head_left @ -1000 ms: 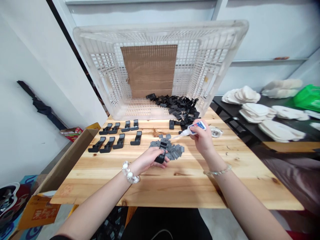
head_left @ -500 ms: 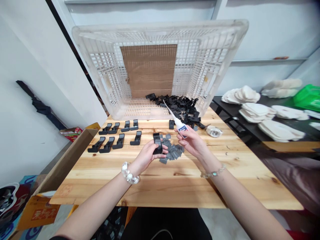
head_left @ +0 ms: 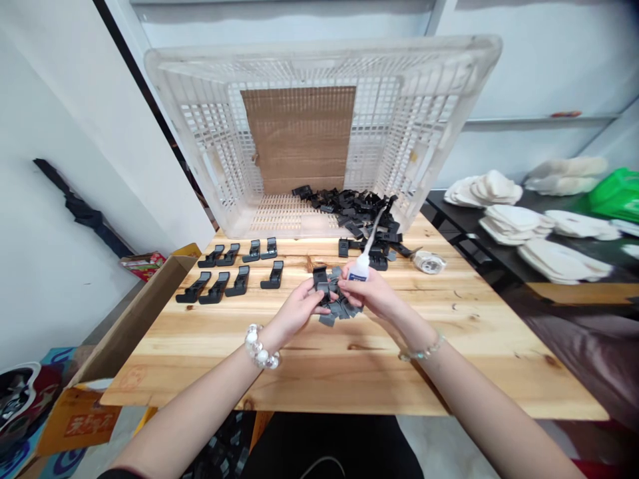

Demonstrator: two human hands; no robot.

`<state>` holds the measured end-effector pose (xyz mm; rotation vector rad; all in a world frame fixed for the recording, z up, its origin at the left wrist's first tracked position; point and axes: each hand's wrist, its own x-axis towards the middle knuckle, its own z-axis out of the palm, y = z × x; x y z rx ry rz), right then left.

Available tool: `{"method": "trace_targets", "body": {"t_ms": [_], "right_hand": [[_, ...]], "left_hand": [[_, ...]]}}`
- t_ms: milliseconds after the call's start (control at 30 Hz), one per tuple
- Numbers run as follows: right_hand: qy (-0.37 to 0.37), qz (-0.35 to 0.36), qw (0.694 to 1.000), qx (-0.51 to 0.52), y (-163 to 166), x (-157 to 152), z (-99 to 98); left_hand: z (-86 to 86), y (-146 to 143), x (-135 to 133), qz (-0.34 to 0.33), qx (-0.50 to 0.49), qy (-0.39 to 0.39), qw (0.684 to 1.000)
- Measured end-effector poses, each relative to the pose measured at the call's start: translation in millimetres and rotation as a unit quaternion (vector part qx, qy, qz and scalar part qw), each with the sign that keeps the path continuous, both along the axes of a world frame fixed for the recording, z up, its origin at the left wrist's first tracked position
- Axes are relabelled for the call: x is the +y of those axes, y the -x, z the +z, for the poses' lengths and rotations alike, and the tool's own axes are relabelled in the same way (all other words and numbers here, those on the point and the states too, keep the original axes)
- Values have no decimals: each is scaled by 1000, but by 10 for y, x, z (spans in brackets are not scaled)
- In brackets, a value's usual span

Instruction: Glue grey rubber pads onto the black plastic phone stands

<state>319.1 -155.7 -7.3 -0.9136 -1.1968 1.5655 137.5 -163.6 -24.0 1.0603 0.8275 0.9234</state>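
Left hand (head_left: 301, 307) closed on a black clip (head_left: 320, 275), held tilted above the table (head_left: 339, 376) at the edge of a pile of grey squares (head_left: 341, 309). Right hand (head_left: 375, 293) gripped round a white bottle (head_left: 359, 268), nozzle upward and leaning right; its fingertips near the clip, contact cannot be told. Hands close together. Eight finished-row clips (head_left: 272, 275) stand left in two rows. Behind: crate (head_left: 324, 52) on its side, black heap (head_left: 359, 207) at its mouth; tape roll (head_left: 429, 262) at right.

Black part (head_left: 319, 275) and white bottle (head_left: 359, 269) over a wooden tabletop (head_left: 329, 379)
The left hand (head_left: 298, 307) holds the part beside grey pieces (head_left: 343, 310); the right hand (head_left: 373, 293) grips the bottle, nozzle (head_left: 375, 231) up, before a white crate (head_left: 319, 54).
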Motion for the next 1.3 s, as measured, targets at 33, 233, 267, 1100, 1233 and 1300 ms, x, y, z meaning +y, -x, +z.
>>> {"method": "trace_targets", "body": {"t_ms": [33, 233, 267, 1100, 1233, 1300], "right_hand": [[-6, 2, 1000, -20, 25, -5, -1], [-45, -10, 995, -84, 138, -19, -66], [-51, -14, 994, -91, 138, -16, -81], [-179, -125, 944, -248, 33, 45, -161], [-183, -122, 941, -257, 29, 45, -150], [-190, -120, 939, -261, 27, 44, -148]], "left_hand": [[0, -2, 2, -1, 1, 2, 1000], [-10, -11, -5, -19, 12, 19, 1000], [-14, -14, -6, -23, 14, 21, 999], [13, -39, -38, -59, 53, 58, 995], [17, -37, -45, -58, 55, 60, 995], [21, -36, -47, -58, 54, 61, 995]]}}
